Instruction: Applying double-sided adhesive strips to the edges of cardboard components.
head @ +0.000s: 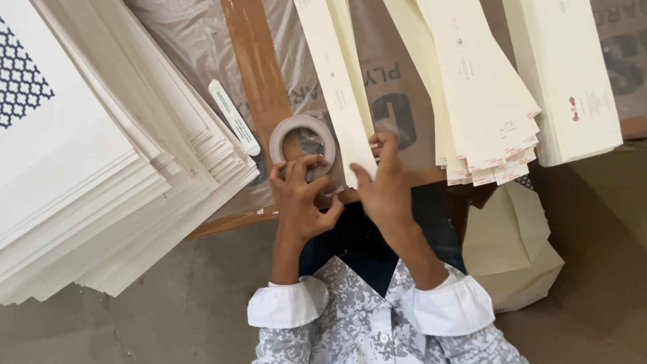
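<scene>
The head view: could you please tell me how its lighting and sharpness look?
Head view: soft, even daylight; the fanned stack of white card sheets is brightest but not blown out; faint shadows under it; the left hand on the translucent tape roll and the right hand look slightly motion-soft.

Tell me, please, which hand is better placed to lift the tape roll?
Probably the left hand: its fingers touch the round white tape roll; the right hand pins a cream card strip.
</scene>
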